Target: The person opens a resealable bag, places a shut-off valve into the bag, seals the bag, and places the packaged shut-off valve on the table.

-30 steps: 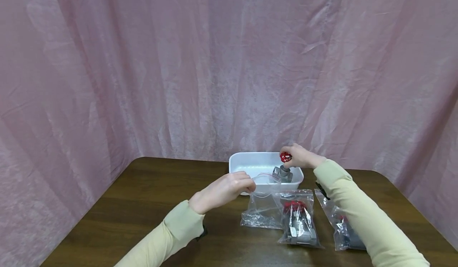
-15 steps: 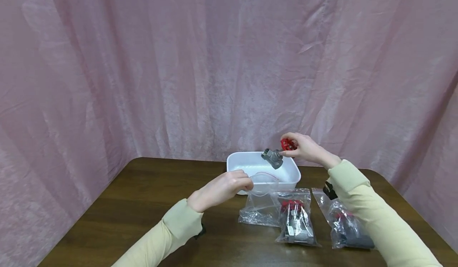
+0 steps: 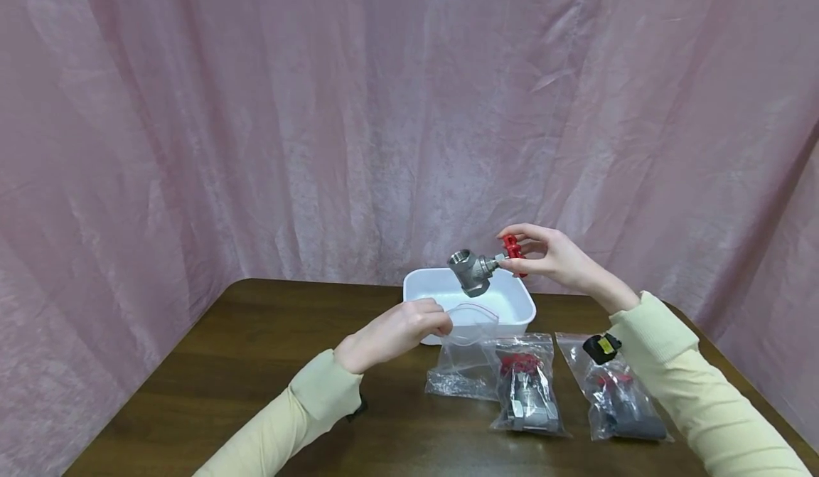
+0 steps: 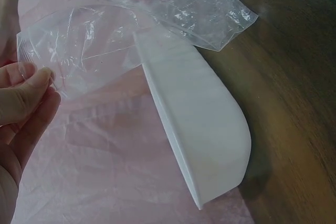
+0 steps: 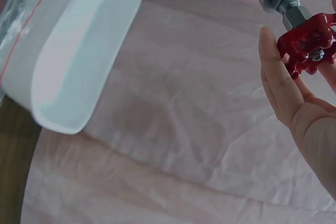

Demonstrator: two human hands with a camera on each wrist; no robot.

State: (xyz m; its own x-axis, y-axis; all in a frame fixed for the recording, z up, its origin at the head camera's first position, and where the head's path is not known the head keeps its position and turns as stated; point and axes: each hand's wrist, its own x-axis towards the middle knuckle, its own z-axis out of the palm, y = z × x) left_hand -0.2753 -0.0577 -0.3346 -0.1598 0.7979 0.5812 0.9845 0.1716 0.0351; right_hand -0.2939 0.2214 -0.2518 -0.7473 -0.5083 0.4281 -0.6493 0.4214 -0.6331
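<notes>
My right hand [image 3: 563, 256] holds a metal gate-type valve [image 3: 472, 274] by its red handwheel [image 5: 310, 40]. The valve hangs tilted above the white plastic tub [image 3: 517, 305], its threaded port facing up and left. In the left wrist view my left hand [image 4: 26, 95] pinches the edge of a clear zip bag [image 4: 89, 38] between thumb and fingers. The bag's mouth gapes in a loop in front of the tub, and its lower part [image 3: 463, 381] lies on the table. Nothing shows inside the bag.
Two clear bags, each with a red-handled valve, lie to the right: one bagged valve [image 3: 530, 395] just in front of the tub, another bagged valve [image 3: 623, 406] below my right forearm. Behind the brown wooden table [image 3: 256, 377] hangs a pink curtain [image 3: 333, 143].
My right hand has lifted the valve out of the tub, up and slightly back, and turned it from upright to tilted leftward. My left hand keeps its pinch on the bag.
</notes>
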